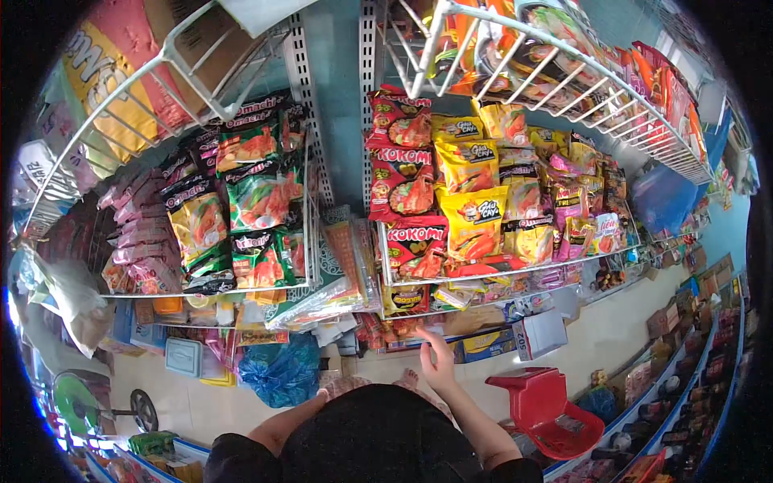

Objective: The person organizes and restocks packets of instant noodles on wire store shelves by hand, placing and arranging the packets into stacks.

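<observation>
My right hand (437,366) is raised in front of my body with its fingers apart and nothing visible in it. It is below the lower edge of the right rack, near the red Kokomi noodle packets (407,247) and yellow Gau Cay packets (475,221), apart from both. My left forearm (291,420) reaches down beside my black shirt. The left hand is mostly hidden at the shirt's edge, so its fingers do not show clearly. A blue plastic bag (279,372) lies on the floor near it.
White wire racks (173,52) overhang both sides. Green and black Omachi noodle packets (259,197) fill the left shelf. A red plastic chair (547,412) stands at my right, a green fan (76,402) at the far left. Boxes (541,334) sit under the right rack.
</observation>
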Demonstrator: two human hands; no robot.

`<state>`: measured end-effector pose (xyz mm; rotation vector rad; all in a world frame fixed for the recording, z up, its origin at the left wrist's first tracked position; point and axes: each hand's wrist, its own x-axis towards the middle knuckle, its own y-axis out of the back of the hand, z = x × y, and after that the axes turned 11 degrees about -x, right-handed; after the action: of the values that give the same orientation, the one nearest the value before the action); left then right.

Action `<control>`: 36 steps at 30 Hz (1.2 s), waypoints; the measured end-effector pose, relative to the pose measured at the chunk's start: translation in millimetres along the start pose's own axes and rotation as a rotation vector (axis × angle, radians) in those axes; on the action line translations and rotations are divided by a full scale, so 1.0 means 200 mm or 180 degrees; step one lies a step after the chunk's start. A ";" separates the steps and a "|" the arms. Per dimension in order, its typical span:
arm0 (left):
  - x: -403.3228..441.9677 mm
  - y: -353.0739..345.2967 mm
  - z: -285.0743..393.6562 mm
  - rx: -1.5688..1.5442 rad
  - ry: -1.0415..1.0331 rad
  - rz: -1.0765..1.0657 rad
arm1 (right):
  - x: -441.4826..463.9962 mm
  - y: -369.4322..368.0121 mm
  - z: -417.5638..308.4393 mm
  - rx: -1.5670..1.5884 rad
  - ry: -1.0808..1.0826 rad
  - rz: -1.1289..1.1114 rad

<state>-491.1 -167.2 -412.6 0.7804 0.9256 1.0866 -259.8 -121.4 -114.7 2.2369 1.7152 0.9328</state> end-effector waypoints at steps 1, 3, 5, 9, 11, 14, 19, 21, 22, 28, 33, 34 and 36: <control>-0.03 -0.04 0.00 0.0136 -0.0022 0.0385 | -0.01 0.01 0.01 0.0059 -0.0058 -0.0026; -0.07 -0.08 -0.04 0.0435 -0.0062 0.1134 | -0.05 0.02 0.03 0.0025 -0.0207 -0.0070; -0.10 -0.16 0.04 0.0721 -0.0107 0.1870 | -0.08 0.03 0.02 0.0282 -0.0586 -0.0306; -0.11 0.18 -0.08 0.0694 -0.0768 0.1028 | -0.13 0.02 0.05 0.0244 -0.0617 -0.0661; -0.22 0.46 -0.40 0.0527 -0.1372 -0.0202 | -0.14 -0.01 0.08 0.0240 -0.0459 -0.0663; -0.27 0.85 -0.45 0.0225 -0.2210 -0.2108 | -0.14 -0.01 0.06 0.0190 -0.0189 -0.0677; -0.26 1.78 0.19 -0.0748 -0.0626 -0.2658 | -0.12 0.01 0.04 0.0401 -0.0345 -0.0866; -0.11 1.82 0.21 -0.1410 -0.1437 -0.1826 | -0.08 0.01 0.00 0.0464 -0.0467 -0.0900; -0.03 1.96 0.37 -0.1825 -0.0891 -0.2152 | -0.04 0.02 -0.08 0.1028 -0.0810 -0.1059; 0.15 2.22 0.79 -0.4305 -0.0402 -0.1580 | 0.18 0.05 -0.30 0.1962 -0.0365 -0.1512; 0.12 2.27 0.89 -0.4723 -0.0403 -0.1450 | 0.25 0.15 -0.52 0.1884 0.0101 -0.1115; 0.12 2.25 0.88 -0.4833 -0.0539 -0.1532 | 0.26 0.15 -0.55 0.1641 0.0025 -0.1045; 0.07 2.27 0.92 -0.5055 -0.0737 -0.1532 | 0.26 0.14 -0.56 0.1758 -0.0027 -0.0862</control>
<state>-493.8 -38.1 59.1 -0.6087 -0.1291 0.9127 -293.1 -107.7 6.5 2.1940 2.4252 0.4210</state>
